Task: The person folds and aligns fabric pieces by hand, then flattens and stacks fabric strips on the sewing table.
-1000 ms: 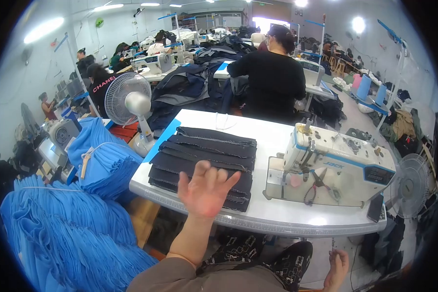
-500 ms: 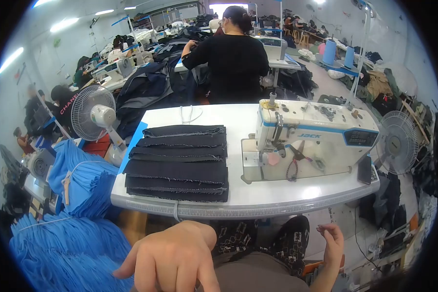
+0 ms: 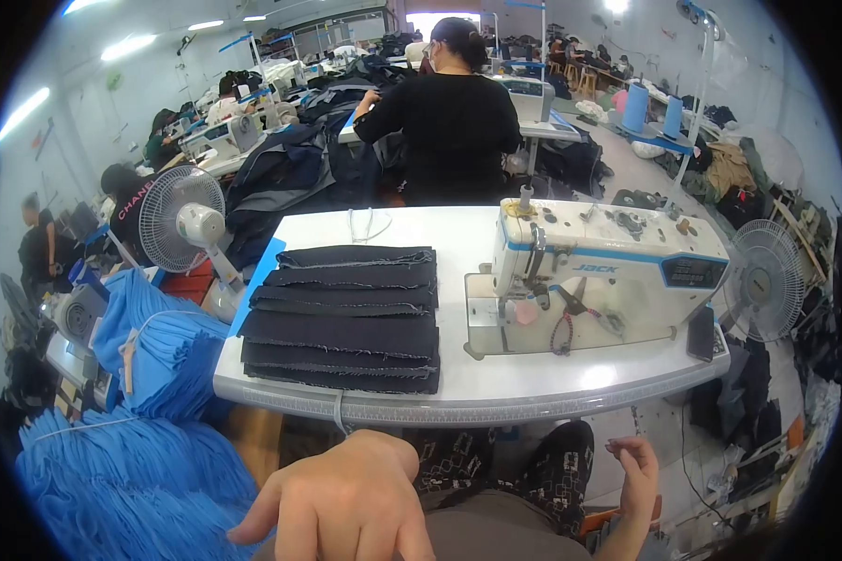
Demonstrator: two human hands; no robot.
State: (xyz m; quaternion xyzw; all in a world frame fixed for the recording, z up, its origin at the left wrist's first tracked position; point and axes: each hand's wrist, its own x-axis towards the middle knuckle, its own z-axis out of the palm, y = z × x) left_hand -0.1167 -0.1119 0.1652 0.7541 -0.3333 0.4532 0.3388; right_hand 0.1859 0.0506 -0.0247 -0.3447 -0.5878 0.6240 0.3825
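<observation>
Close to the camera, my left hand [image 3: 351, 500] is held at the bottom centre, back up, thumb spread out to the side and the other fingertips cut off by the frame edge. My right hand [image 3: 637, 472] is raised beside my lap at the lower right, fingers bent and apart, with nothing seen in it. Beyond my left hand, dark fabric pieces [image 3: 341, 327] lie in overlapping rows on the white sewing table [image 3: 412, 404]. A white sewing machine [image 3: 608, 248] stands right of them. Small snips [image 3: 569, 304] lie on its bed.
Blue fabric bundles [image 3: 140, 467] are piled at the left. Fans [image 3: 182, 210] stand on both sides of the table. A phone [image 3: 700, 335] lies at its right end. A person in black [image 3: 454, 126] works ahead, with other people farther back.
My left hand has shifted slightly right and down. My right hand is nearly unchanged. The view has tilted slightly. At the far left, a distant person now stands more clearly in view.
</observation>
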